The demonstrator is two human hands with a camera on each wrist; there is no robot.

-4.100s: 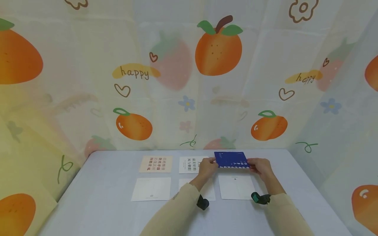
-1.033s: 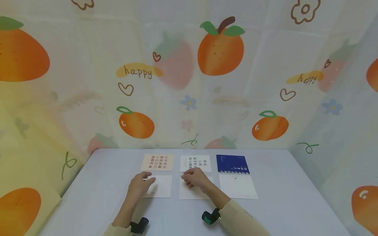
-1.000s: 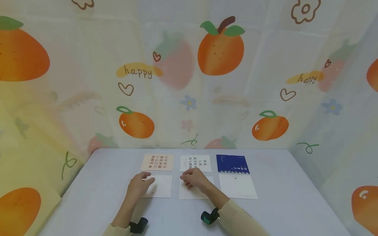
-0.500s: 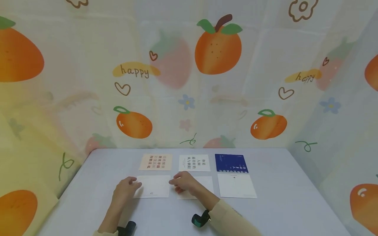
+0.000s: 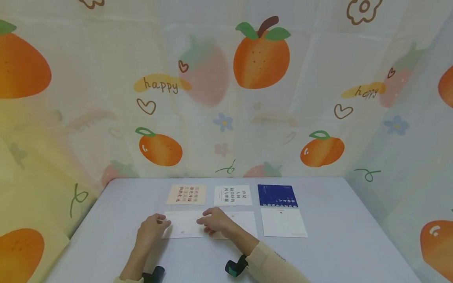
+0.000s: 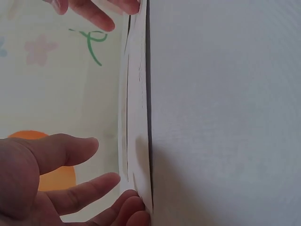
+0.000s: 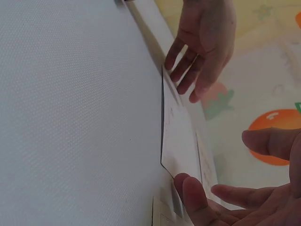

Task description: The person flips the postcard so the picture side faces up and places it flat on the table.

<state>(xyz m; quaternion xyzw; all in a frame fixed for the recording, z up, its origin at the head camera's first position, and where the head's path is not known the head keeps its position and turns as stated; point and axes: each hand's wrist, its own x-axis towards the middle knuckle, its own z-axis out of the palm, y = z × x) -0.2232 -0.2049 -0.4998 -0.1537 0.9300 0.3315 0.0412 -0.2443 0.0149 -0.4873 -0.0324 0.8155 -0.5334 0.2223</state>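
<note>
White rectangular paper card (image 5: 185,225), near left | ends touched by loose-fingered left hand (image 5: 150,230) and right hand (image 5: 217,221); nothing pinched | pressure best matched

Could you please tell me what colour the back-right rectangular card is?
That rectangular card is blue with white lettering, clearest in the head view.

Matt paper card (image 5: 182,223), woven tablecloth (image 7: 70,122)

Three cards (image 5: 232,192) lie on the table (image 5: 350,243) behind three nearer cards (image 5: 184,225).
</note>
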